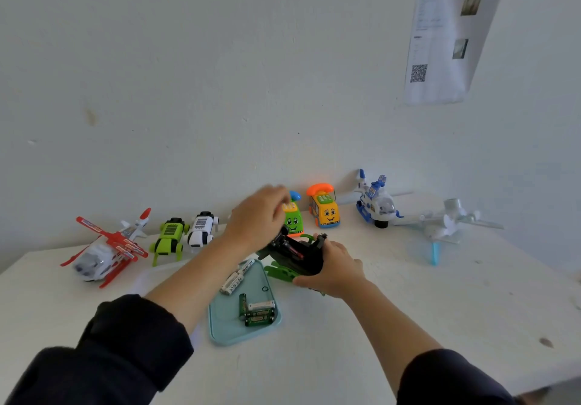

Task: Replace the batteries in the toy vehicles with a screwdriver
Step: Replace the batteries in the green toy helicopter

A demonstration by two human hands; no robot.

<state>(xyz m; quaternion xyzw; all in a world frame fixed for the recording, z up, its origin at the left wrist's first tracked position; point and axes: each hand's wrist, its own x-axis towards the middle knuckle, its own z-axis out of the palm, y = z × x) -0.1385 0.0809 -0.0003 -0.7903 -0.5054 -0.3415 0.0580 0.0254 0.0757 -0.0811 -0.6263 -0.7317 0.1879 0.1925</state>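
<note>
nearest on the white table (408, 294) lies a pale teal tray (226, 329), with green batteries (256, 315) heaped at its near end and white batteries (234, 280) at its far left edge, so both sets are within easy reach. just beyond the tray, the right hand (333, 271) is curled round the dark green and black toy helicopter (295, 255), holding it tipped so its underside faces up, the green skids just past the tray's far corner. the left hand (261, 216) hovers over the toy's open-looking underside with its fingers bunched together; whether they pinch a battery, a screw or nothing cannot be told, and no screwdriver can be made out. the step looks like work at the battery bay. to do it well, the right hand should keep the body steady and the bay level, while the left seats each cell the right way round and drops any loose screw into the tray. farther back, along the wall, stand a red and white helicopter (110, 247), a green robot dog (168, 238), a white robot dog (201, 228), a green phone car (293, 219), a yellow phone car (325, 206), a blue and white plane (379, 203) and a pale grey plane (446, 222), all upright and apparently waiting.
</note>
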